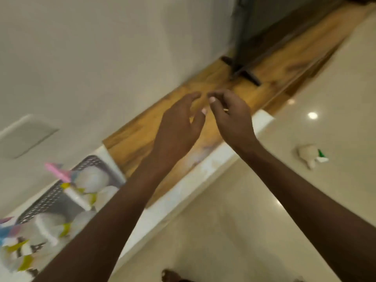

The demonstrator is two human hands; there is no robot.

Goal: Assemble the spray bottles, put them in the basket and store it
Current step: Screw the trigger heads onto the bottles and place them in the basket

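A grey perforated basket (95, 162) sits at the lower left on a white ledge, blurred by camera motion. Several clear spray bottles lie in it, one with a pink trigger head (58, 169) and one with a white and yellow head (76, 197). My left hand (179, 127) and my right hand (232, 117) hover side by side over the wooden shelf top (142, 131), to the right of the basket. Both hands hold nothing, their fingers loosely curled, fingertips nearly meeting.
A white wall fills the upper left, with a pale plate (24, 135) on it. A dark screen on a stand (246, 74) rests on the wooden top. On the glossy tiled floor lies a small white object with a green part (310, 155). A foot (171, 276) shows at the bottom edge.
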